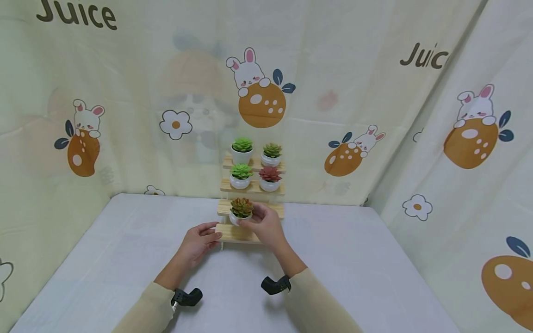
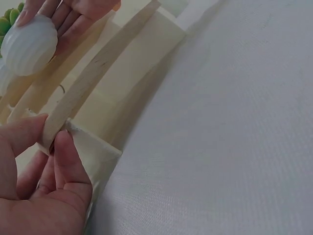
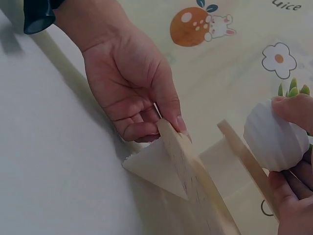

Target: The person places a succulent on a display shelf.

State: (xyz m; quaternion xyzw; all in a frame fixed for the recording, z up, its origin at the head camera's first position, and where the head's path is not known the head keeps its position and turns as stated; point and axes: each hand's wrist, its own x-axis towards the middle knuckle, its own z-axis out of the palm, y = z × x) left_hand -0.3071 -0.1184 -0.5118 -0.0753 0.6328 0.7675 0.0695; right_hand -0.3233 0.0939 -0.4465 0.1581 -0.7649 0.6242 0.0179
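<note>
A stepped wooden plant stand (image 1: 235,235) with pale boards stands at the back of the table. My left hand (image 1: 197,244) pinches the left end of its lowest board (image 2: 93,73) between thumb and fingers. In my right hand (image 1: 269,226) is a small white ribbed pot (image 3: 271,134) holding a reddish-green succulent (image 1: 241,207). In the head view this pot overlaps the second board from the bottom, left of its middle. One step up stand a bright green succulent (image 1: 241,171) and a dark red one (image 1: 270,174), both in white pots.
On the top board are two more potted succulents, one green (image 1: 242,144) at left and one yellowish green (image 1: 272,150) at right. A printed curtain (image 1: 300,138) hangs close behind the stand. White cloth covers the table (image 1: 354,259).
</note>
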